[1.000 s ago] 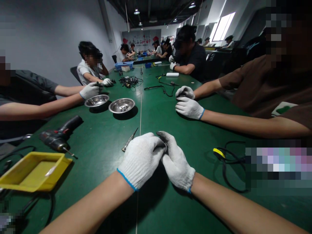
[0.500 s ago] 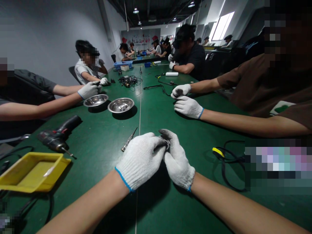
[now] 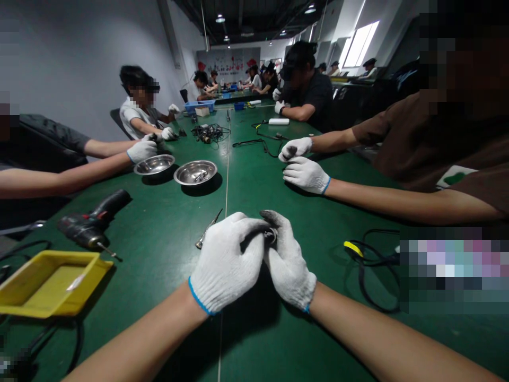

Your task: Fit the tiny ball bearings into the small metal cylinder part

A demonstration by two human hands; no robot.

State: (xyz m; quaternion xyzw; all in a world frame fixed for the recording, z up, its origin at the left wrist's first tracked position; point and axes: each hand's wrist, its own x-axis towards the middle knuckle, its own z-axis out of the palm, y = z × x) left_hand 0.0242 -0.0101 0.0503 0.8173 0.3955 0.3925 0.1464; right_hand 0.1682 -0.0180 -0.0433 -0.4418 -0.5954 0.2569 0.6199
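My left hand (image 3: 230, 262) and my right hand (image 3: 289, 265), both in white knit gloves with blue cuffs and dark-stained fingers, meet over the green table (image 3: 254, 339). Between their fingertips is a small ring-shaped metal part (image 3: 271, 235), mostly covered by the gloves. The fingers of both hands are closed around it. Just beyond my left hand lies a slim pointed metal tool (image 3: 207, 231), its near side partly hidden by the glove.
At left are a black cordless drill (image 3: 93, 220) and a yellow tray (image 3: 19, 270). Farther off stand two steel bowls, the nearer (image 3: 181, 179) holding small metal pieces. A black cable (image 3: 361, 281) lies at right. Co-workers' gloved hands (image 3: 306, 174) work on both sides.
My left fingers have shifted slightly, showing more of the ring-shaped part. The view has moved a little. A co-worker at the far left has lowered a hand from the head.
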